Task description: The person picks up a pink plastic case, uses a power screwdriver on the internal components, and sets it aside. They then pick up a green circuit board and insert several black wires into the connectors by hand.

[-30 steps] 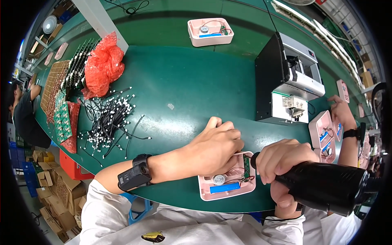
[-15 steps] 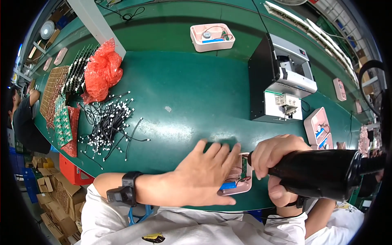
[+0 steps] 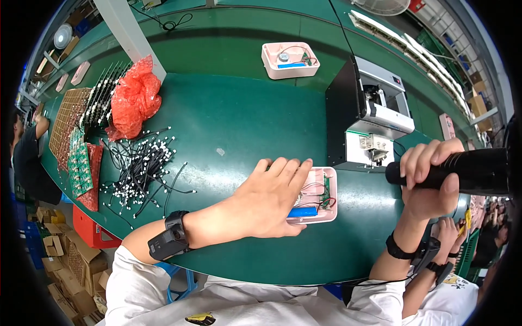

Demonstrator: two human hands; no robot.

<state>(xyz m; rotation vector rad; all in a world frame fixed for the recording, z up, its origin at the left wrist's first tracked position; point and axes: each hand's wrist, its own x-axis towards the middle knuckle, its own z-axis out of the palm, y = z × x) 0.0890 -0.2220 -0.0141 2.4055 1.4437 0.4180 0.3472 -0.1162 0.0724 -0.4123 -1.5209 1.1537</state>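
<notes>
My left hand lies across an open pink plastic case, fingers stretched over its far edge and thumb at its near edge. Inside the case are a blue battery, a green circuit board and thin red and black wires; my palm hides the left part. To the right, my right hand grips a black electric screwdriver with its blunt nose pointing left, raised away from the case. The tool's far end runs out of view.
Black cables with white connectors are heaped left, beside green circuit boards and red bubble wrap. A black-and-white machine stands beyond the case. Another pink case sits at the back. A co-worker's hand is close at right.
My left hand and the pink case have moved farther from me. My right hand has drawn the screwdriver away from the case, up and to the right.
</notes>
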